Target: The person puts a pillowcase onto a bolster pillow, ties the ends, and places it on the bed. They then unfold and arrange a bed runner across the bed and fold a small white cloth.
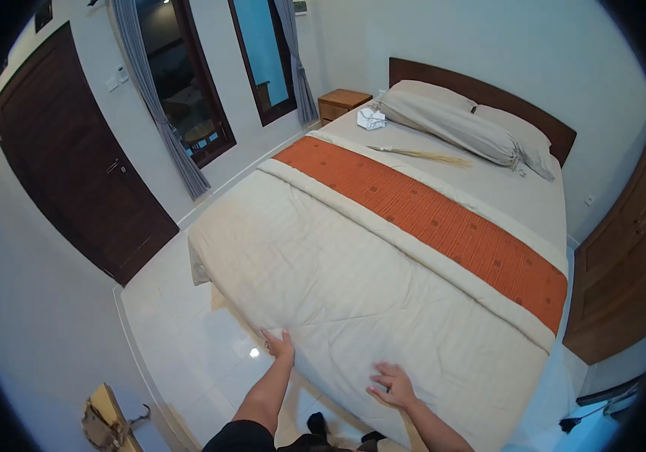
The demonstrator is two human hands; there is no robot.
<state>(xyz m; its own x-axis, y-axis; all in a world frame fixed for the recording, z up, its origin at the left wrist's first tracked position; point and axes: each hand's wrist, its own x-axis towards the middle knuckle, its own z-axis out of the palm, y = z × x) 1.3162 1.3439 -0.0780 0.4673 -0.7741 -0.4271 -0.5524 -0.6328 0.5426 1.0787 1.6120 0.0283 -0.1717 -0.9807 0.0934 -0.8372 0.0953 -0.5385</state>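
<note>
A cream duvet (323, 256) covers the lower part of the bed, with light wrinkles across its top. My left hand (279, 345) is at the duvet's foot edge, thumb and fingers apart, holding nothing. Above or on the duvet near the same edge, my right hand (392, 384) has its fingers spread and slightly blurred. Whether it touches the cloth I cannot tell. An orange bed runner (428, 222) lies across the bed beyond both hands. Farther up, a stick broom (421, 156) rests on the pale sheet.
A long bolster (451, 135) and pillows (428, 96) lie by the wooden headboard (489, 94). A crumpled white item (370, 118) sits near the nightstand (344, 99). A dark door (74, 151) stands left, a wooden wardrobe (617, 264) right. White tiles (180, 331) border the bed.
</note>
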